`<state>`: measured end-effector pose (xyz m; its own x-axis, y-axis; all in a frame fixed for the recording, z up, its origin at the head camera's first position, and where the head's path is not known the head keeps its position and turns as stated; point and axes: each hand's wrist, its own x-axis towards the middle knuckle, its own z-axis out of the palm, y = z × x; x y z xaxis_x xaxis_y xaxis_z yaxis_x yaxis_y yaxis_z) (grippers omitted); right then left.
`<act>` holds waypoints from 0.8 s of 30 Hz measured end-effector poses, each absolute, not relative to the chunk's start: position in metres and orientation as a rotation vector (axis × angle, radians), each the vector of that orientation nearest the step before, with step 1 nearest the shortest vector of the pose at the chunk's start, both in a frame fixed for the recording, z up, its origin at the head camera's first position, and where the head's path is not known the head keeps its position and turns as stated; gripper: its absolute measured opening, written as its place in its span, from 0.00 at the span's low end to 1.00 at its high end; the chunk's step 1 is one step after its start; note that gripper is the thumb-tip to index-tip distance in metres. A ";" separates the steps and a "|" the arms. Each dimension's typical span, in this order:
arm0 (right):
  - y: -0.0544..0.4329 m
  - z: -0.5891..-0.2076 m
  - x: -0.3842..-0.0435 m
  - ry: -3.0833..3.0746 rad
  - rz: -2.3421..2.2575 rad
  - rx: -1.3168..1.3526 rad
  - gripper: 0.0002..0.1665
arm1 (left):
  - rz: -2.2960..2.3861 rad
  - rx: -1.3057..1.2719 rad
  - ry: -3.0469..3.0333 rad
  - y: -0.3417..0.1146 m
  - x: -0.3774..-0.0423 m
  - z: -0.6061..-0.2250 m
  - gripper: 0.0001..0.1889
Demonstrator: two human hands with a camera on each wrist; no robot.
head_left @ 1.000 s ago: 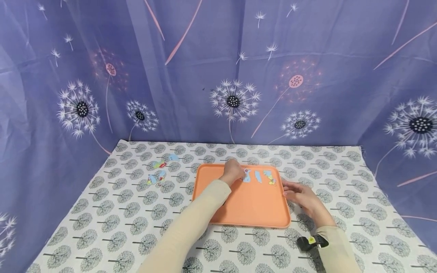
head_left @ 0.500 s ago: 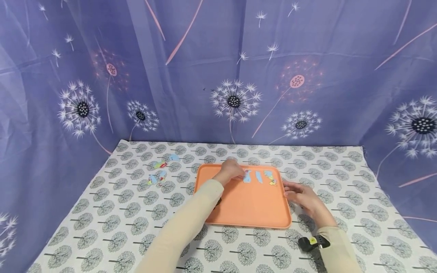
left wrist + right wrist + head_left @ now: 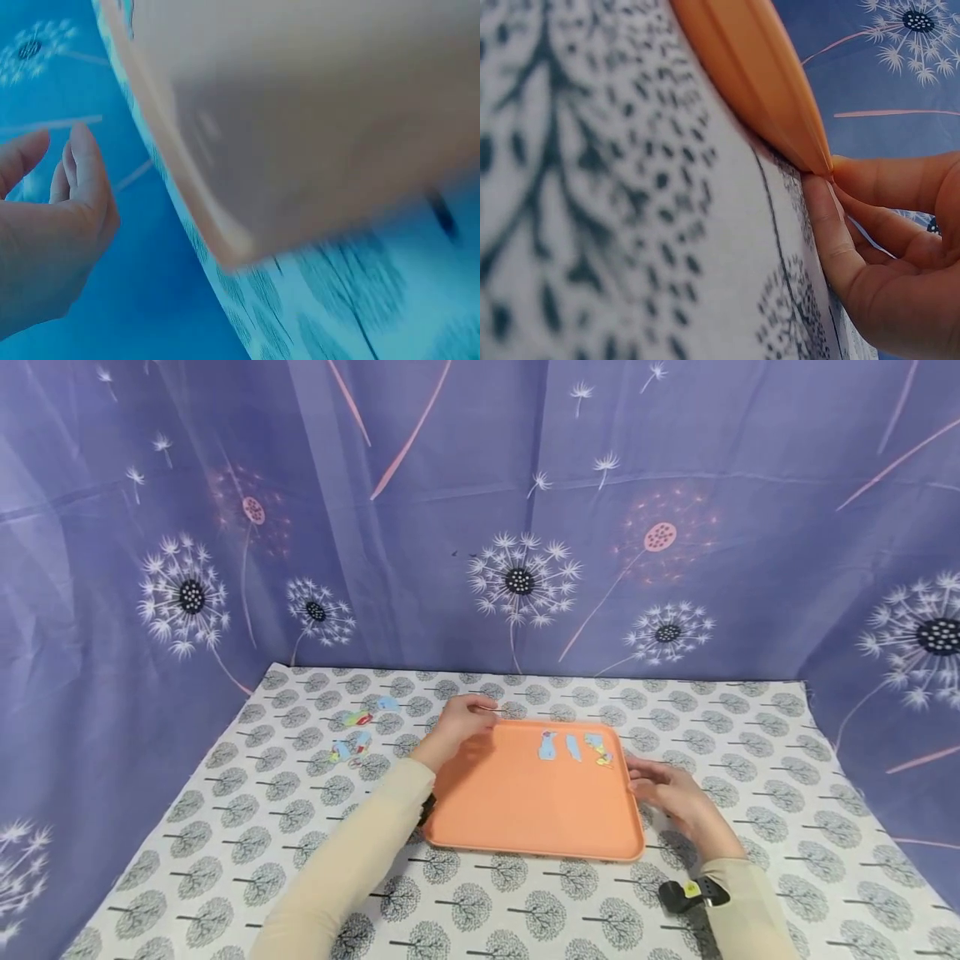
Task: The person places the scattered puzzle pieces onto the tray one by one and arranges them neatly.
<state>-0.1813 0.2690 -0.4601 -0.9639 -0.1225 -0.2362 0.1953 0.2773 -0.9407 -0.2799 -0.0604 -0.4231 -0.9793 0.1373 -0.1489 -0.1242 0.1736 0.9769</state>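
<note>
An orange tray (image 3: 525, 802) lies on the cloth in the head view. Three small flat pieces sit in a row near its far right corner: a light-blue piece with a purple patch (image 3: 547, 747), a narrow light-blue piece (image 3: 573, 748) and a blue-and-yellow piece (image 3: 598, 749). My left hand (image 3: 461, 722) hovers over the tray's far left corner, its fingers loosely bent; the left wrist view shows nothing between thumb and fingers (image 3: 82, 169). My right hand (image 3: 678, 797) holds the tray's right rim, thumb and forefinger pinching its edge in the right wrist view.
Several similar printed pieces lie on the tree-patterned cloth (image 3: 285, 827) left of the tray, among them a green-and-red piece (image 3: 358, 718) and a light-blue piece (image 3: 387, 702). A purple dandelion curtain (image 3: 420, 568) stands behind and along both sides.
My left hand has moved left, away from the purple-patched piece, to the tray's far left corner. The three pieces stay in their row. My right hand remains at the rim.
</note>
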 end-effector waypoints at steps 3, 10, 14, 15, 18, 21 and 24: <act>0.270 -0.460 -0.181 2.288 -1.739 0.058 0.37 | 1.924 -0.021 2.259 -0.082 -0.275 -0.418 0.17; 0.270 -0.461 -0.183 2.282 -1.743 0.048 0.37 | 1.918 -0.081 2.280 -0.142 -0.263 -0.412 0.18; 0.270 -0.460 -0.182 2.282 -1.736 0.048 0.38 | 1.914 -0.113 2.298 -0.169 -0.261 -0.414 0.21; 0.270 -0.460 -0.182 2.280 -1.735 0.047 0.38 | 1.911 -0.121 2.306 -0.174 -0.261 -0.415 0.21; 0.270 -0.459 -0.182 2.276 -1.736 0.040 0.38 | 1.861 -0.128 2.353 -0.190 -0.258 -0.416 0.22; 0.270 -0.459 -0.182 2.265 -1.742 0.038 0.38 | 1.782 -0.140 2.401 -0.204 -0.255 -0.418 0.22; 0.269 -0.459 -0.183 2.253 -1.756 0.049 0.38 | 1.723 -0.147 2.420 -0.217 -0.252 -0.419 0.22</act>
